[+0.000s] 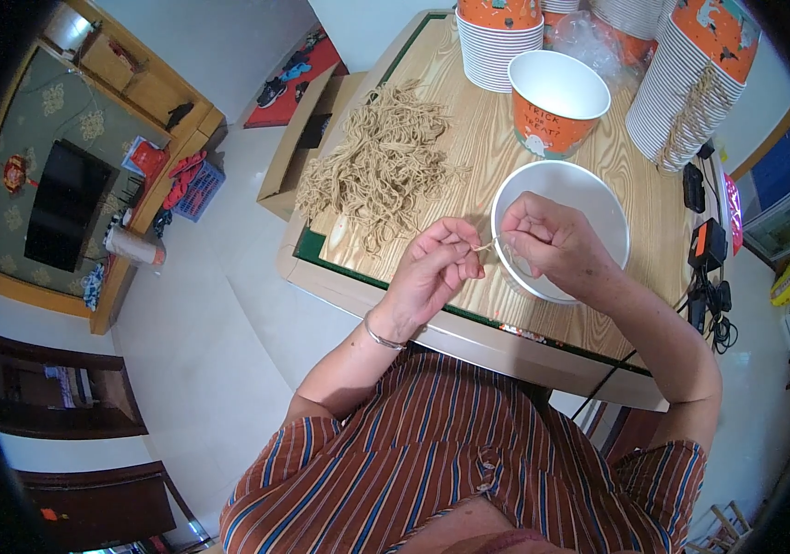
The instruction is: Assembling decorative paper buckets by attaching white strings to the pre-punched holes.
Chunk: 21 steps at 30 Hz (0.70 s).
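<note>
Head view: both hands pinch one twine piece over a white bucket

Left hand (434, 268) and right hand (552, 242) each pinch an end of a short tan twine piece (485, 246), held taut between them, just above the near rim of a white paper bucket (603, 208) on the wooden table (478, 138). Big heap of the same tan twine (381, 166) lies left of the bucket, near the left hand. Behind it stands an orange-and-white printed bucket (556, 106), open and upright. Stacks of nested buckets (496, 42), ribbed white sides with orange tops, line the far edge; the tall right stack (690, 78) has twine bundles hanging on it. Black chargers and cables (709, 268) sit at the table's right edge. Nothing blocks the hands.
</note>
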### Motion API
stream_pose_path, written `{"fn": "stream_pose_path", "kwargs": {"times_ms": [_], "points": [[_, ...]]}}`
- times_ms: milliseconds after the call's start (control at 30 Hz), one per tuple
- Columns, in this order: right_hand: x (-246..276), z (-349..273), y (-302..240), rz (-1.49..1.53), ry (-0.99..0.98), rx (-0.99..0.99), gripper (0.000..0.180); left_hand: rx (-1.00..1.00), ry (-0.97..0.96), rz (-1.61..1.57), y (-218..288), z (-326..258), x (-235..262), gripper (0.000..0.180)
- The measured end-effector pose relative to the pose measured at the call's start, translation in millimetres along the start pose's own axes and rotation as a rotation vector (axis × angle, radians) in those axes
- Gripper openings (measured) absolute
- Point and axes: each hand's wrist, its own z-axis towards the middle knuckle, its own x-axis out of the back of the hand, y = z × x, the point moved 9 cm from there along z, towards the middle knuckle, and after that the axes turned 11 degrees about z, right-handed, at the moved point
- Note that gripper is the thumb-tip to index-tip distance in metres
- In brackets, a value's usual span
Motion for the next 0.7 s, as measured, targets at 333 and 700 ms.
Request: {"fn": "stream_pose_path", "kwargs": {"times_ms": [333,700], "points": [[-3.8,0.3,-0.6,0.028,-0.024,-0.014,0.004,-0.045,0.058,0.326,2.6,-4.0,-4.3,0.015],[-7.9,1.0,-0.4,0.055,-0.053,-0.025,0.005,-0.132,0.022,0.462,9.2,-0.2,-16.7,0.015]]}}
